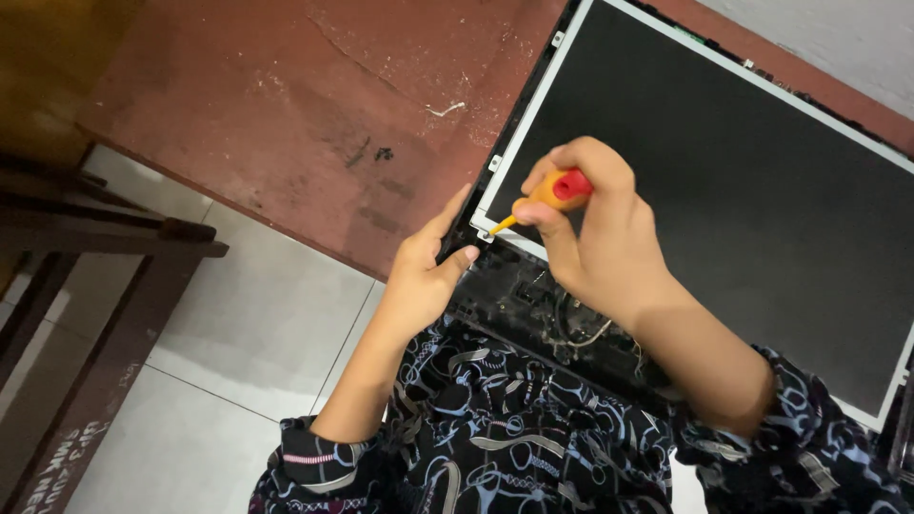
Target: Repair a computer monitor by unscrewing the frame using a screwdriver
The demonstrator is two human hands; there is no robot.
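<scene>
On the reddish-brown table, viewed from above:
Right hand: the right hand [595, 228] is closed around a screwdriver [550, 195], fingers curled over the handle.
Screwdriver: orange and red handle, short metal tip angled down and to the left, meeting the lower left corner of the display panel [724, 181].
Left hand: the left hand [424, 271] grips the panel's corner edge, thumb on top beside the tip, fingers stretched up along the side.
Display panel: large dark rectangle in a thin pale metal frame, lying flat and tilted across the table [314, 105]; small mounting tabs along its left side.
Exposed base: a dark laptop body [543, 309] with loose wires shows just below the panel's near edge, between the two forearms.
Sleeves: dark fabric with a pale looping pattern [495, 428], pushed up both arms.
Table surface: scratched and worn, with a small white scrap [446, 109] near the panel's upper left.
Surroundings: pale tiled floor [238, 333] at left, dark wooden furniture [86, 238] at far left.
</scene>
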